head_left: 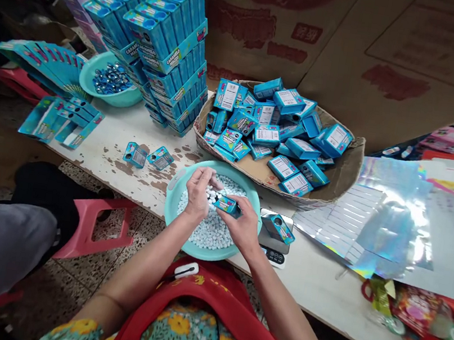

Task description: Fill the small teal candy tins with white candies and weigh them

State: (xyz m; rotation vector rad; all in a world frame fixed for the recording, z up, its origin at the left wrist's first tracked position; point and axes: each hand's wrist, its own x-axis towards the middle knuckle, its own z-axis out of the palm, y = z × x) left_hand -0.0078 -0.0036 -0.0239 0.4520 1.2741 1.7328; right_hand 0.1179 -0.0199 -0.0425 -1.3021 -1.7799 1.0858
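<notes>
Left hand (198,193): curled into a loose cup, some white pieces (206,237) in its hollow; how many, I can't tell from here. Right hand (246,225): closed on a small blue box (225,203), thumb and fingers about its sides.

Key relation: the box lies immediately right of the left hand, one end turned to the cupped pieces. Its long axis runs roughly crosswise, from the left fingers towards the right palm. The right hand is the nearer, having the grip; the left is just beside the box's end, contact uncertain.

Below both hands: turquoise basin (169,207) of white pieces. Just right of the right hand: scale (275,256) bearing another blue box (280,228).
</notes>
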